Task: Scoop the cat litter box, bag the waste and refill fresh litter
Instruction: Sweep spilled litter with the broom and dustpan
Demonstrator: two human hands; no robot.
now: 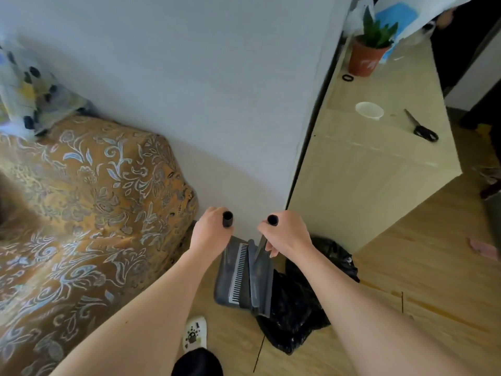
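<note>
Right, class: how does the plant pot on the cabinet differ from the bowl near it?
The plant pot is reddish-brown; the bowl is white. The pot is taller, the bowl low and wide. The pot holds a green plant; the bowl looks empty. Both are round and stand upright on the cabinet.

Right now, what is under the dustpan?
A black bag lies partly beneath the right side of the dustpan, on the wooden floor. What the dustpan covers, and the bag's contents, cannot be seen.
</note>
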